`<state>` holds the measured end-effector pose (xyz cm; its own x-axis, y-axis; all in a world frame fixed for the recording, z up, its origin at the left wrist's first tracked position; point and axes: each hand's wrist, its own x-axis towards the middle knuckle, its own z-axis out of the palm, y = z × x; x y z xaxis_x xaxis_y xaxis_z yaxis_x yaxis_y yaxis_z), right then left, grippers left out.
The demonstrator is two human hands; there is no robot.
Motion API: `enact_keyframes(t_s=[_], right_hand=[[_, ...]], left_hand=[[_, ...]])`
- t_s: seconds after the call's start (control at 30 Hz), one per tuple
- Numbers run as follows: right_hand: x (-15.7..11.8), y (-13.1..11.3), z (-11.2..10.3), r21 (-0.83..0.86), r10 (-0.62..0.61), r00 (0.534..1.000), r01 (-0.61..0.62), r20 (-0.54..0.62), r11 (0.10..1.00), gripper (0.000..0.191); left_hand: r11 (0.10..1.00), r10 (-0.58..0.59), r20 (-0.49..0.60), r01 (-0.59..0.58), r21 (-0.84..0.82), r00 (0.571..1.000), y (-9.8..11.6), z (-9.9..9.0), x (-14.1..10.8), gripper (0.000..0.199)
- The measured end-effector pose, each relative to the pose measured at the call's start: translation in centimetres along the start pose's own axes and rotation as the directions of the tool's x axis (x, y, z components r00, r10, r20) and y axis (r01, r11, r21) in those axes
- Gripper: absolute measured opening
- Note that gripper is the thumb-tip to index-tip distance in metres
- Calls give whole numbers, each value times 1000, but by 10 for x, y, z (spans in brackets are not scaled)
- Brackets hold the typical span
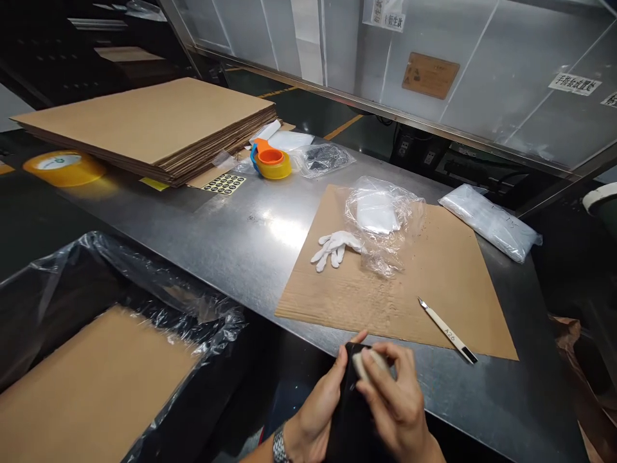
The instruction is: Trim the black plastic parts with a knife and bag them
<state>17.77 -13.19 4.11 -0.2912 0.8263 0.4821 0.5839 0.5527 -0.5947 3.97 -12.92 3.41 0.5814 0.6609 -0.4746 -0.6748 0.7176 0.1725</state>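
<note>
My left hand [315, 405] is closed around a black flat piece [351, 418] at the table's front edge; its exact kind I cannot make out. Pinched in the fingers of my right hand [398, 399] is a small off-white block [370, 361], like an eraser, touching the upper part of the black piece. The right hand is slightly blurred. Beyond both hands lies a cardboard sheet [332, 302]. On it rest a white-handled craft knife [446, 329] marked A26, a white glove [336, 247] and a crumpled clear plastic bag [380, 215].
A tall stack of cardboard sheets [159, 122] stands at the back left, near yellow tape [65, 167] and an orange tape dispenser [270, 157]. A plastic-lined bin [212, 328] holding cardboard is at lower left. A wrapped packet [491, 222] lies at right.
</note>
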Motion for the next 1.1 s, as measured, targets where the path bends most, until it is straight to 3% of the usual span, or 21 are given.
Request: enact_keyframes(t_s=[0.1,0.27,0.37,0.47,0.6,0.77,0.93,1.1], right_hand=[[-2,2,-4,179,-87,987,61,138,982,45],[-10,16,-13,123,16,988,-36,153,992,46],[-10,16,-11,123,-31,990,14,135,992,44],[-2,10,-9,34,-61,992,57,111,998,42],[5,2,-10,-99,-7,990,21,142,995,40],[8,-6,-9,-71,-71,962,93,265,993,38],[13,-4,-9,-177,25,988,2,152,984,38],[-6,-21,-1,-49,-112,963,128,244,991,35]], left_hand=[[998,-58,-18,58,11,998,0,-1,2,56],[984,-166,-18,167,67,986,-1,-3,2,59],[988,-47,-95,60,140,994,-1,1,2,55],[918,168,-179,-88,387,970,-1,6,2,52],[807,268,-201,-106,581,942,1,7,0,51],[853,195,-237,-45,520,952,0,6,0,55],[911,176,-130,-111,398,976,-1,4,6,55],[971,30,-190,17,240,981,10,4,10,65]])
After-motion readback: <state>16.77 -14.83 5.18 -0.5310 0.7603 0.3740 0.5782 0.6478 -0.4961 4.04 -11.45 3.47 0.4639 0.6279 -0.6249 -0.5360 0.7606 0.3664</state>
